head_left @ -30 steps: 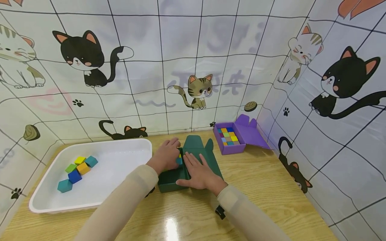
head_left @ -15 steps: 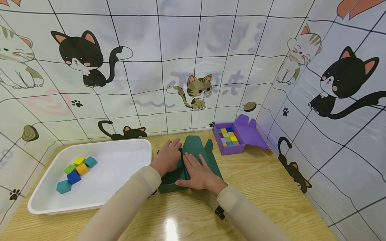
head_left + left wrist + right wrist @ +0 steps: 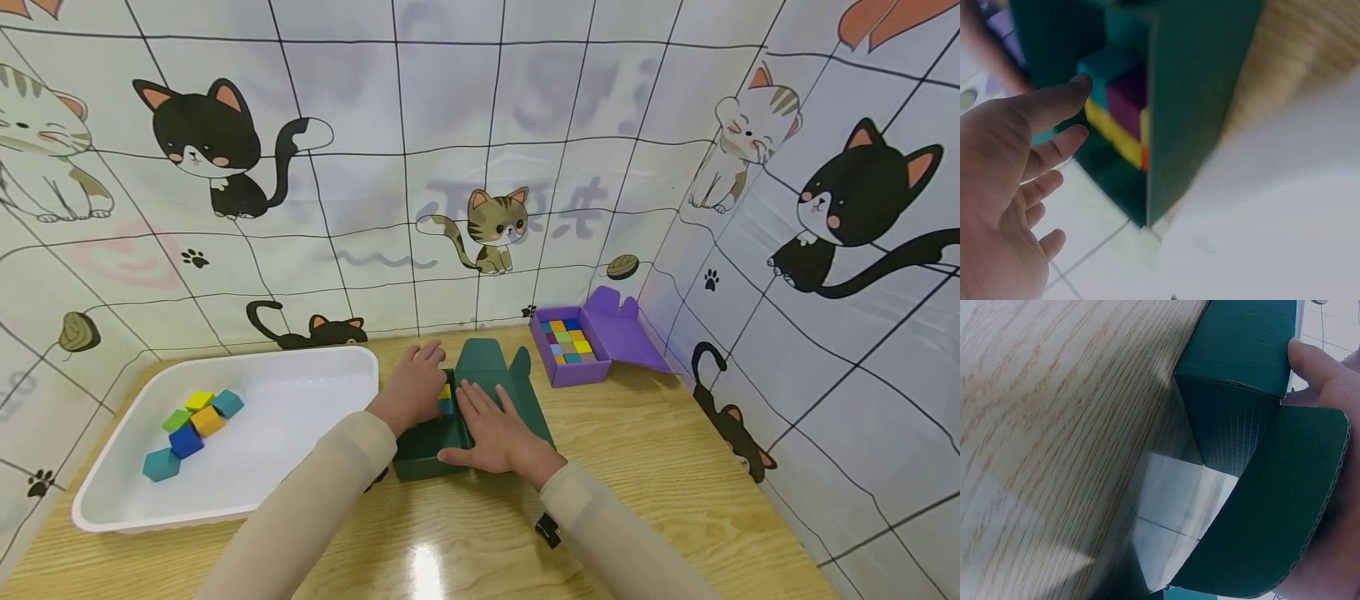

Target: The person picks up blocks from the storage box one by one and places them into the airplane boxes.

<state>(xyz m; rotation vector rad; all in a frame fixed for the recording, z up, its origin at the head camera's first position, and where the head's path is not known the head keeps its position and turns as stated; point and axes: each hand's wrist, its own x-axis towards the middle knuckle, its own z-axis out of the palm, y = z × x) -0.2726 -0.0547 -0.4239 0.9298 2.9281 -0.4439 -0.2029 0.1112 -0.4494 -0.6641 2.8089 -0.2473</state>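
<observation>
A dark green cardboard box lies in front of me with its lid folded out to the right. Over its left side is my left hand, fingers loosely bent and apart in the left wrist view. There the thumb tip is beside a teal cube in the box; I cannot tell whether it touches. A purple cube and yellow cubes sit close by. My right hand lies flat on the lid with fingers spread. The left hand hides part of the box's inside.
A white tray on the left holds several colored cubes. At the back right stands an open purple box filled with cubes. The wooden table meets a cat-patterned wall covering behind and to the right.
My left hand shifted slightly right over the green box, then back left, uncovering yellow and teal cubes again. The right hand stays on the lid.
</observation>
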